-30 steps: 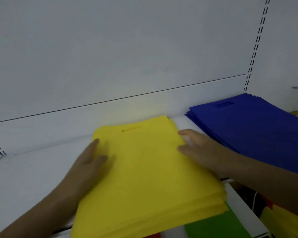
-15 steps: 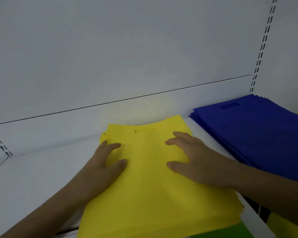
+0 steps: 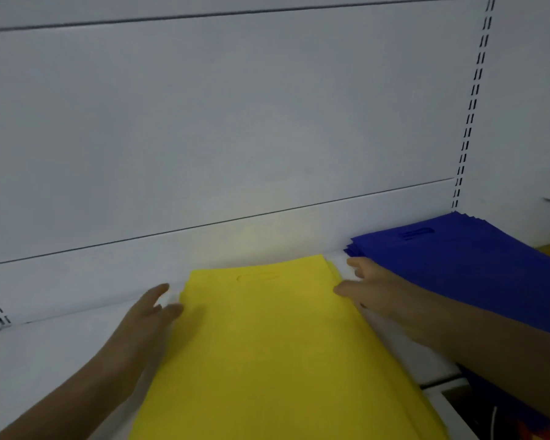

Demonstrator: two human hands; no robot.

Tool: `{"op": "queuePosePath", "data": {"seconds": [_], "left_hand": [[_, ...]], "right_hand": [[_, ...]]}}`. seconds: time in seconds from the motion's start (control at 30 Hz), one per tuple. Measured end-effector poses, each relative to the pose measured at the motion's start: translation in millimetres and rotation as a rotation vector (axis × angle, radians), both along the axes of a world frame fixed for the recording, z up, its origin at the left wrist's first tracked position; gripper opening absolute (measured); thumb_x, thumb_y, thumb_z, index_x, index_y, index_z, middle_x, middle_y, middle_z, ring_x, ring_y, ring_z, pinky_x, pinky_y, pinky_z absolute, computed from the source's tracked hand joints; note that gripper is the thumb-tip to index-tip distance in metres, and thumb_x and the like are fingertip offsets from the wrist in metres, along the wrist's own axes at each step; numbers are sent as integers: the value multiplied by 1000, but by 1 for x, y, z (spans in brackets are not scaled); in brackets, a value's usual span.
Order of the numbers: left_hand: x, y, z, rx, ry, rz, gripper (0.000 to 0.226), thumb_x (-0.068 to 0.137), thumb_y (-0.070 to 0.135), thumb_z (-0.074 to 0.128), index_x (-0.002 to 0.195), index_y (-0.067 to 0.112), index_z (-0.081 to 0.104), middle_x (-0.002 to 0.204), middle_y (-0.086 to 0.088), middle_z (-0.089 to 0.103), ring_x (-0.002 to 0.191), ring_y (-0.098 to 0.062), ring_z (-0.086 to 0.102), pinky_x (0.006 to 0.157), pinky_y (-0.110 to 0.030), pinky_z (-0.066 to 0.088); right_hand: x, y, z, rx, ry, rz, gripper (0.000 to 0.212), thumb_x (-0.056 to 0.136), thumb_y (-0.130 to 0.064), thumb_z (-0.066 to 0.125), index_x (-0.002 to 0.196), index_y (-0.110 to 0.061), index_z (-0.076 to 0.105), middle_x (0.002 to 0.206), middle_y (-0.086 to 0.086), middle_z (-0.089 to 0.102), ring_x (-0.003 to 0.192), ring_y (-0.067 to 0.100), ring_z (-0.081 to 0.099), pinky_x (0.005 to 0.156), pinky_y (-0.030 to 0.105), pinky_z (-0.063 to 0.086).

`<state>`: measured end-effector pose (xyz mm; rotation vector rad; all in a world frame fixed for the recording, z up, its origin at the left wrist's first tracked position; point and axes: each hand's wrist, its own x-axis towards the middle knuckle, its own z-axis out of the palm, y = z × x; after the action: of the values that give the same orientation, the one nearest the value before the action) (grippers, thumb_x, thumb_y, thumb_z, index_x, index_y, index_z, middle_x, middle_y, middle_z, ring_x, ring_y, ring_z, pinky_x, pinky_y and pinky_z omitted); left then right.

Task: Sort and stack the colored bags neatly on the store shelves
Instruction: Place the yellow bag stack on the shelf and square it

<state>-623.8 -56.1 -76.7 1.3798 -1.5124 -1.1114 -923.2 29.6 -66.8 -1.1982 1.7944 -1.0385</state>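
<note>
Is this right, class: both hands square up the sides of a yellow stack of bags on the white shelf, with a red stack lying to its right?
Not quite. The head view shows the stack to the right is blue, not red. The rest stands: the left hand and right hand flank the yellow stack on the white shelf.

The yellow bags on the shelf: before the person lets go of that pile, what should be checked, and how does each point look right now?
1. Yellow stack lies flat on the white shelf: ok.
2. Left hand rests against the stack's left edge, fingers straight: ok.
3. Right hand rests against the right edge: ok.
4. Edges flush: not ok, lower bags peek out at the back right corner.
5. Gap to the blue stack: ok, a strip of shelf shows between them.
6. Stack fully on the shelf at the front: cannot tell, it runs out of the picture.
</note>
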Motion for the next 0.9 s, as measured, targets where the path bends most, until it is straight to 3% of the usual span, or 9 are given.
{"op": "queuePosePath", "data": {"seconds": [0.13,0.2,0.27,0.37,0.47,0.57,0.7,0.83,0.9], "left_hand": [[-33,9,-12,-67,-180,-164,56,92,20,60,142,30,37,154,3,26,139,-18,29,108,-34,28],[-31,5,-8,-125,-199,-122,57,92,19,59,143,28,36,154,1,26,141,-18,25,110,-36,26],[-20,-1,1,-87,-86,-15,50,95,17,54,142,26,38,151,-3,33,137,-23,33,104,-39,33],[-25,2,1,-11,-62,-47,42,96,13,51,136,26,44,139,-4,46,121,-27,49,90,-37,44],[-33,6,-11,-134,-301,-210,54,93,21,58,142,30,38,156,1,20,139,-20,28,111,-35,29],[-10,1,-1,-160,-237,-122,55,91,23,60,142,28,39,154,2,26,139,-18,28,113,-37,26],[5,23,-10,-154,-267,-98,58,93,27,56,145,31,31,151,6,29,133,-10,31,106,-31,29],[-24,29,-14,-205,-369,-252,65,93,32,55,149,34,20,157,10,9,144,-10,15,113,-28,18],[-18,19,-10,-207,-208,-250,54,95,26,54,143,33,31,152,5,29,135,-12,36,110,-35,32]], "right_hand": [[13,-14,4,45,34,37,64,89,-32,59,146,-26,31,137,-1,43,115,18,50,93,33,45],[9,-14,3,53,81,80,63,88,-34,60,143,-28,32,127,-4,46,99,11,54,79,27,49],[-3,-13,0,34,107,67,67,87,-30,62,145,-26,27,122,-5,46,93,5,51,72,23,45],[-11,-16,-2,6,152,37,75,85,-28,65,147,-25,22,138,0,40,105,11,47,84,27,44],[1,-20,-4,41,272,192,76,84,-37,67,146,-32,23,145,-1,32,120,16,45,94,32,45],[-2,-10,-1,-14,302,240,81,84,-37,68,148,-31,19,154,-7,19,135,15,30,101,28,35],[-10,20,-11,-30,375,304,80,86,-40,64,147,-35,14,144,-13,24,125,4,29,94,20,30],[11,14,-17,-65,482,364,79,82,-49,64,144,-44,15,155,-15,1,138,8,17,109,31,27],[10,8,-8,-138,392,283,71,86,-39,64,144,-38,23,156,-13,8,131,3,21,101,26,29]]}}
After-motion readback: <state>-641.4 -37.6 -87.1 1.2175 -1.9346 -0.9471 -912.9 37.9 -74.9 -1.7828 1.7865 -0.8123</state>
